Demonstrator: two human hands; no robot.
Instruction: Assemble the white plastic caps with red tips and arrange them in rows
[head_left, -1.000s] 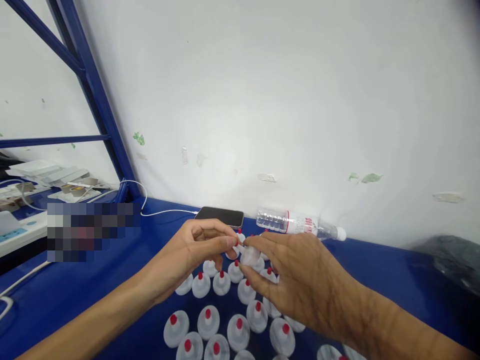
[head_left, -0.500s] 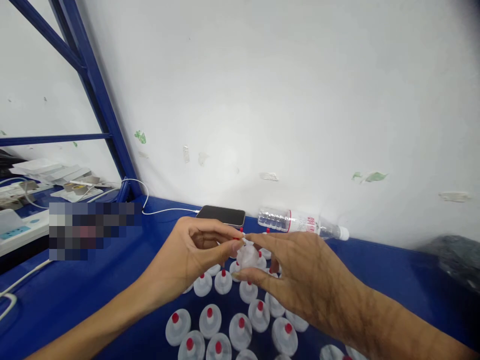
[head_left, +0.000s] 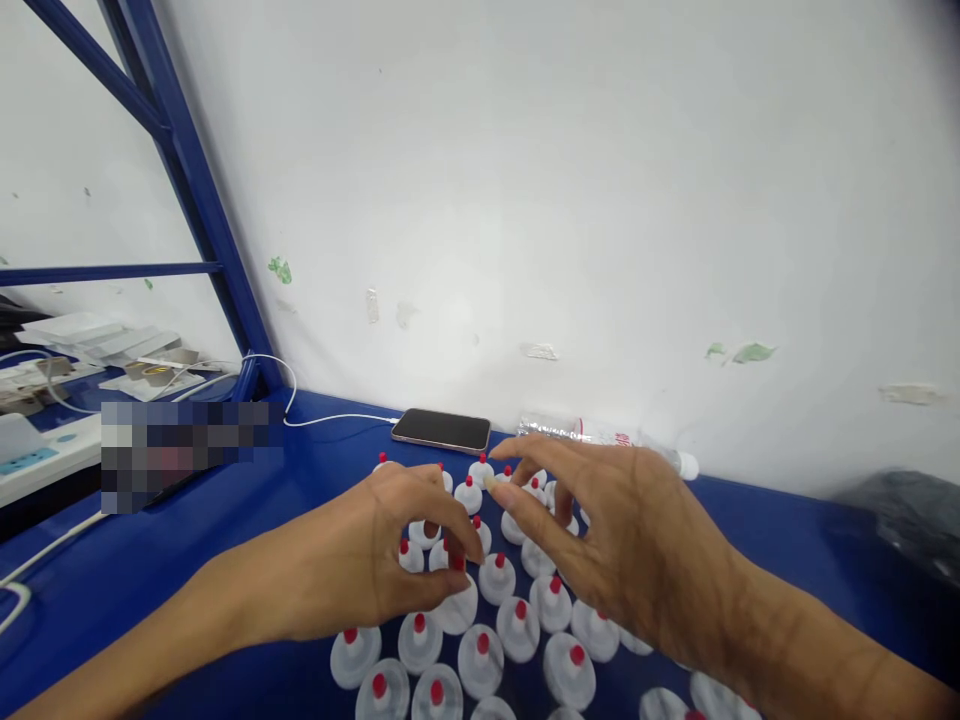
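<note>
White bottle caps with red tips (head_left: 480, 650) are seen standing in close rows on the blue table (head_left: 225, 540), just in front of a smartphone (head_left: 441, 430) lying at the wall. One cap (head_left: 456, 605) in the middle rows is pinched between thumb and fingertips of the left hand (head_left: 375, 570), its base touching or nearly touching the table among its neighbours. The right hand (head_left: 637, 560) is held just right of it with fingers spread and curled, gripping nothing, its fingertips hovering over the rows nearest the phone. The step in hand is judged to be the seating of a capped piece into its row. A light release is called for next, so that the touching neighbours are not tipped. Little room is left between caps. Open table is found left of the phone, crossed only by a white charging cable (head_left: 330, 420). A clear water bottle (head_left: 600, 440) is laid on its side right of the phone, against the wall, partly hidden behind the right hand.
</note>
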